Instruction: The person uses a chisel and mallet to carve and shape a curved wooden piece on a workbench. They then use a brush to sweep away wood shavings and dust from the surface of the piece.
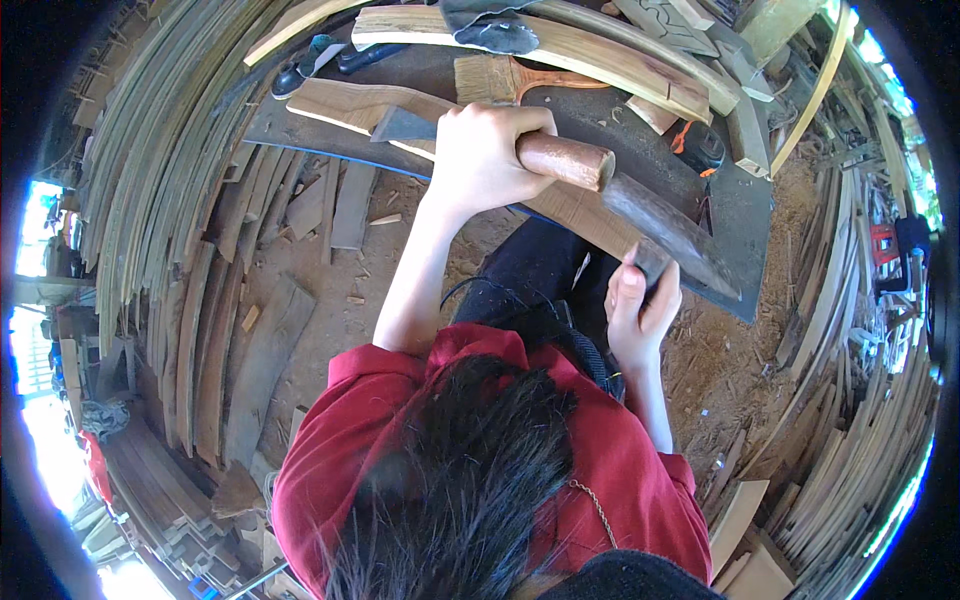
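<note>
My left hand (490,155) is closed round a tool with a brown rounded wooden handle (565,160). A flat silver blade (400,125) shows on the hand's other side; the join is hidden under my fingers. Beneath it runs a long curved wooden board (585,215), slanting from upper left to lower right. My right hand (640,310) grips the board's near right end, thumb on top, at a dark grey end face. Between the handle's butt and my right hand, a dark grey pointed metal blade (670,230) lies over the dark work surface; whether it touches the handle I cannot tell.
The dark work surface (745,255) carries a wide brush (490,80), an orange and black tape measure (698,148), a pale timber piece (600,65) and a grey cloth (495,32). Stacked wooden strips (150,160) line the left; more strips (840,470) lie right. Shavings cover the floor (725,350).
</note>
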Tool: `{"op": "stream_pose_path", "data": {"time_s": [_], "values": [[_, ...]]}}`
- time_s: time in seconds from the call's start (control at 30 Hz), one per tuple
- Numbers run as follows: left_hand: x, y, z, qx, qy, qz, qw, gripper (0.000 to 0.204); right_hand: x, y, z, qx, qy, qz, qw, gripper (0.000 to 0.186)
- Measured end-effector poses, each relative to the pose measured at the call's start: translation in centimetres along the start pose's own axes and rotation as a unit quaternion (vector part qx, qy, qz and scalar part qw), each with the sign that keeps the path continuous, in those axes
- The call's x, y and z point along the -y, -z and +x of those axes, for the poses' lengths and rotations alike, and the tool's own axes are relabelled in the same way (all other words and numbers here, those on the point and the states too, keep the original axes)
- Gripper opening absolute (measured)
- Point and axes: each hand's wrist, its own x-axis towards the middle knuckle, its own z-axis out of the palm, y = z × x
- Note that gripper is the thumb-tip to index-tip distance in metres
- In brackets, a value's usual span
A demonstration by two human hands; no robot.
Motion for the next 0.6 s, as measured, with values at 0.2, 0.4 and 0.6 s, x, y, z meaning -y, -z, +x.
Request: {"op": "stream_pose_path", "data": {"time_s": [0.2,0.4,0.6], "values": [[-0.6,0.4,0.2,-0.013,0.009,-0.004,1.0,0.013,2.9,-0.3,1.3,-0.084,0.041,0.181,0.979,0.043],[-0.2,-0.1,0.2,-0.014,0.007,0.019,1.0,0.014,0.5,0.7,1.1,0.029,-0.024,-0.108,0.993,0.027],[-0.2,0.1,0.2,-0.033,0.009,0.021,0.999,0.014,2.2,-0.6,1.5,-0.066,-0.002,0.146,0.987,0.041]]}}
